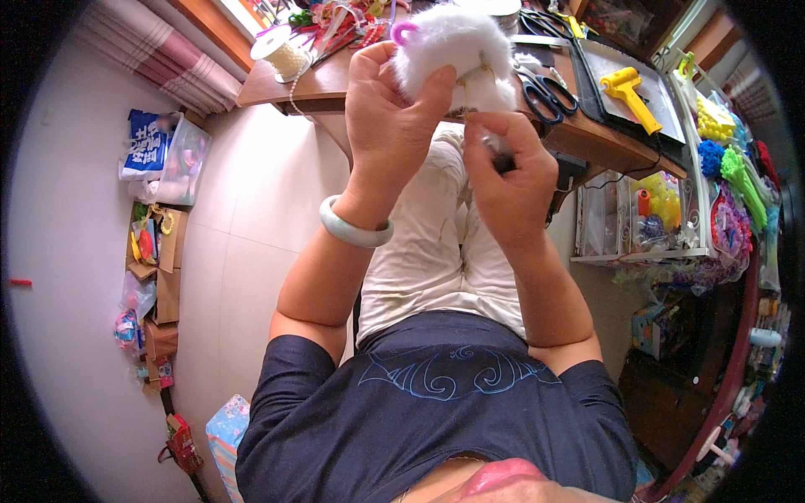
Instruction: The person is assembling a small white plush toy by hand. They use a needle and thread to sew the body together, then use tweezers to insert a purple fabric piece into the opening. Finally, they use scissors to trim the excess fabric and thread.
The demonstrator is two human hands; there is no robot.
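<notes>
Over the desk's front edge, my left hand [390,126] grips a fluffy white plush piece [453,50], its thumb pressed on the fur. A small pink loop [404,33] sticks out at the plush's upper left. Close below the plush, my right hand [516,172] is closed, with thumb and index finger pinched at its lower edge. What the fingertips pinch is too small to make out. A small clear and dark object [501,159] shows inside the curled right fingers, and its kind is unclear.
On the wooden desk [331,94] stand a spool of cream beads [281,52], dark-handled scissors [547,94] and a yellow glue gun [631,96] on a tray. Colourful craft supplies hang on a white rack [683,251] at right. Boxes [172,243] line the left wall.
</notes>
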